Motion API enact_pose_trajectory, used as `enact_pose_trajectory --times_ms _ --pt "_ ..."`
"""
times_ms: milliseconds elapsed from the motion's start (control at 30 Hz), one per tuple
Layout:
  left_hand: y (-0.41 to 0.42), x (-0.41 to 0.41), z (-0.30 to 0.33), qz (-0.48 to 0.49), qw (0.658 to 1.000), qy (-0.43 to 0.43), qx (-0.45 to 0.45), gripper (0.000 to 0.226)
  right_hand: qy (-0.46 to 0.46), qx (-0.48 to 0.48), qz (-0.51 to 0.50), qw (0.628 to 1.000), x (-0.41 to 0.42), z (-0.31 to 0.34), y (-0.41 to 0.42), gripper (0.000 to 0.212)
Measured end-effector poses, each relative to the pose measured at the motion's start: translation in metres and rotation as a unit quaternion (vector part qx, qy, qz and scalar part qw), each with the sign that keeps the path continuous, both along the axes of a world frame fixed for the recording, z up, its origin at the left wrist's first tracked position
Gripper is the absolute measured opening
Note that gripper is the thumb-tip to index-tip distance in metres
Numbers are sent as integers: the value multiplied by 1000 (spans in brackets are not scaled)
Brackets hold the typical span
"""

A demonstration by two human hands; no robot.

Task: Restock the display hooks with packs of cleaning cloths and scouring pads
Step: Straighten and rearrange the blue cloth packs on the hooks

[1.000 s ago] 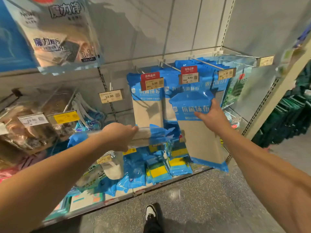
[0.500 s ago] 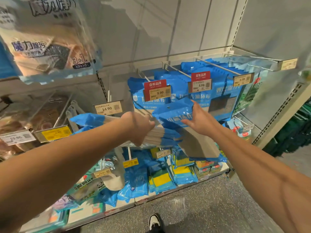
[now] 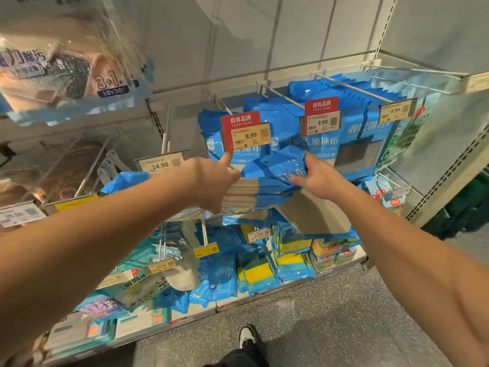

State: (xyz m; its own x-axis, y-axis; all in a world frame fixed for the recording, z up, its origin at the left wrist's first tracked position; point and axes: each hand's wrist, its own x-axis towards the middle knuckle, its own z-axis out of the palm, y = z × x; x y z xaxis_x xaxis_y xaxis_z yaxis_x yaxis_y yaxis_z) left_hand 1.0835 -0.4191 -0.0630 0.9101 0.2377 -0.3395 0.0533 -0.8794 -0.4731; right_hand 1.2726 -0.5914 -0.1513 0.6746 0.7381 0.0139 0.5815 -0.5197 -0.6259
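Blue plastic and beige cloth make up the stack of packs (image 3: 254,192) that the person holds flat in front of the hooks, edge-on, so the punched tops point toward the display. The left hand (image 3: 214,181) grips the stack from its near end, most fingers curled under and round it to carry the weight, while the forefinger sticks out straight, its tip just under the red price tag (image 3: 244,131) on the hook (image 3: 222,104) above. I take that as steadying or feeling for the hook's end, though I cannot be sure it touches. The right hand (image 3: 315,178) works at the far end of the stack: its thumb and fingers pinch the blue header of the top pack (image 3: 280,165), lifted a little clear of those beneath, with the hanging hole showing just beyond the fingertips. That seems the reason for the hold, one pack peeled off and turned so its hole can be threaded onto a hook. Beyond both hands hang the blue packs already on the pegs (image 3: 330,144), crowding the next hook along. Below the knuckles, lower hooks carry yellow sponges (image 3: 256,274) and glove packs (image 3: 219,279). The stack is thick, so most of the restocking looks undone.
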Motion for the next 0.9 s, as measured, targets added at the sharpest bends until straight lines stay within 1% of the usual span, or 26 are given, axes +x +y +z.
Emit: enact_pose_trajectory --times_ms 200,267,367,433,467,500,533,567,633,733,800,900 --pt "-8 -14 12 19 1000 -12 12 65 103 86 -2 991 7 6 9 54" --pt "-8 -13 18 24 1000 -10 10 65 141 110 -7 984 8 10 13 48" --pt "-6 -13 25 29 1000 -6 5 59 198 129 -18 972 13 11 20 33" --pt "-5 -13 29 30 1000 -1 7 52 197 138 -14 971 15 9 25 27" --pt "-6 -13 31 30 1000 1 9 45 196 145 -10 970 16 7 28 29" --pt "-6 -13 32 27 1000 2 11 43 197 153 -10 968 17 6 30 32" --pt "-5 -13 33 27 1000 4 14 43 198 162 -8 967 16 6 31 31" --pt "-4 -13 34 26 999 8 20 43 198 169 -7 966 17 4 33 25" --pt "-2 -14 35 25 999 14 28 50 192 171 2 966 18 4 36 14" --pt "1 -14 38 22 999 24 30 63 192 165 19 967 20 4 44 14" --pt "2 -12 40 21 999 29 25 64 191 151 24 970 17 8 52 10" --pt "3 -8 40 19 999 31 19 64 193 150 16 970 18 10 64 14"
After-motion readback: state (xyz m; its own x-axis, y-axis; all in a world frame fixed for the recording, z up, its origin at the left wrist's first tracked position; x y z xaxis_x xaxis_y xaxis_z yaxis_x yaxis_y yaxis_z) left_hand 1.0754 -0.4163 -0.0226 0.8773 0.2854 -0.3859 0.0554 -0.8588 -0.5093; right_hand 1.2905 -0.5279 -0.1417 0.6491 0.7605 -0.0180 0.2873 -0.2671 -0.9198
